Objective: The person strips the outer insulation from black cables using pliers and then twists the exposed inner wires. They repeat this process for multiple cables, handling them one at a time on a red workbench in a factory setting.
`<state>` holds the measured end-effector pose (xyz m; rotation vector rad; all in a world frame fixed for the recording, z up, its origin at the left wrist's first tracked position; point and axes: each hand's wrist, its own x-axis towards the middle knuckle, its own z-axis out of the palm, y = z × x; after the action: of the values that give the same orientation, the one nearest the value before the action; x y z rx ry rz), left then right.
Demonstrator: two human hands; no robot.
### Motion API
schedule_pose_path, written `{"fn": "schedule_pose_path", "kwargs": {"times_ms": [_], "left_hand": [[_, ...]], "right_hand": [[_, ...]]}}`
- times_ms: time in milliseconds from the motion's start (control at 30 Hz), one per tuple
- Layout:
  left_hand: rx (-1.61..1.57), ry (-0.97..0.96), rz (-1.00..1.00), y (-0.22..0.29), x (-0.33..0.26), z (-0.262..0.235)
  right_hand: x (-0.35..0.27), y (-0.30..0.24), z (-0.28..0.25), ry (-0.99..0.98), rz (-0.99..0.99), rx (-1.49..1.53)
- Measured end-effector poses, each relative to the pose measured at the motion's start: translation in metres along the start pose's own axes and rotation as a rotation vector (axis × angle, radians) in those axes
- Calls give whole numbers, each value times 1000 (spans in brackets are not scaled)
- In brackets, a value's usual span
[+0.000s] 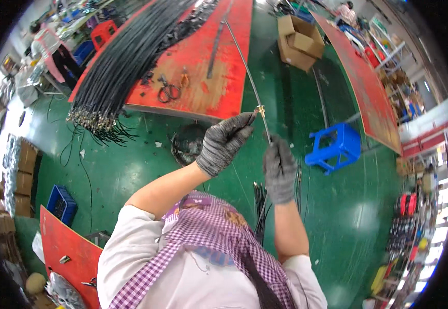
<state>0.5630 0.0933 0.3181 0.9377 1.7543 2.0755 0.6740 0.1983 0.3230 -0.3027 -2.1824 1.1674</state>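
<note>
Left hand, gloved: fingertips pinched on a brass-coloured fitting along a thin metal rod. Right hand, gloved: clamped around the rod's near end, below the fitting. The rod slants past the right edge of the red table, which bears bundled black cables and scissors. Blue stool at right.

passage: between rod and blue stool | obstacles: red table ahead-left, carton ahead-right

Blue lettering is showing on the white shirt, the checked apron partly covering it, no words reading clearly.
</note>
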Motion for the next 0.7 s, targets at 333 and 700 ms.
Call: {"fn": "schedule_pose_path", "kwargs": {"times_ms": [333,700], "left_hand": [[113,-54,252,-1,1,23],[201,-325,142,1,-5,45]], "right_hand": [[6,-26,-24,-182,354,530],[34,-21,-76,-347,-33,8]]}}
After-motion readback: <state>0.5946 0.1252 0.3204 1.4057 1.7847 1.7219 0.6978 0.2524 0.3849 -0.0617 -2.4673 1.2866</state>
